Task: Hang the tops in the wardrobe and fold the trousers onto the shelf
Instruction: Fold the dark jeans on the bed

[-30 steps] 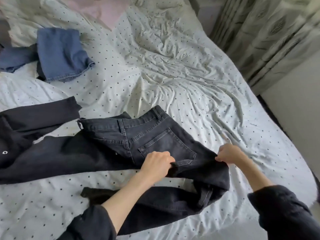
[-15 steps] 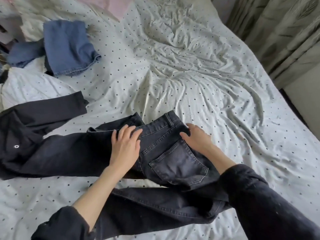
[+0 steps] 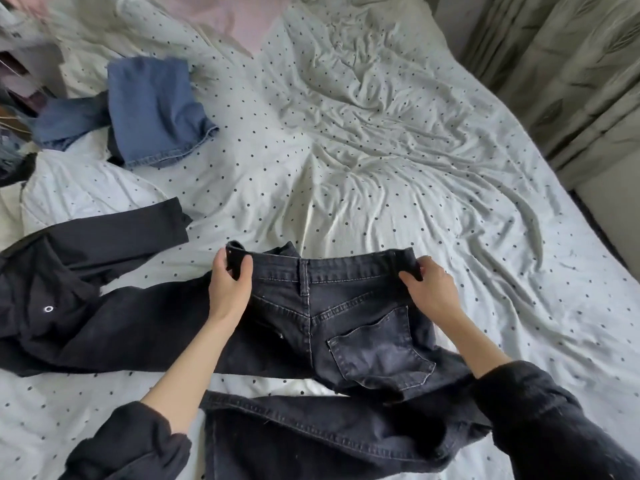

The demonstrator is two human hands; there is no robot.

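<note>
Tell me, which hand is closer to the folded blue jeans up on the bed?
Left. The left hand grips the waistband corner below the folded blue denim jeans; the right hand grips the opposite corner, farther right.

Open bedsheet [image 3: 398, 161] lies beyond; blue jeans [image 3: 156, 112] and black top [image 3: 86, 258] (left side) crowd it.

no readable text, label or number anywhere
</note>
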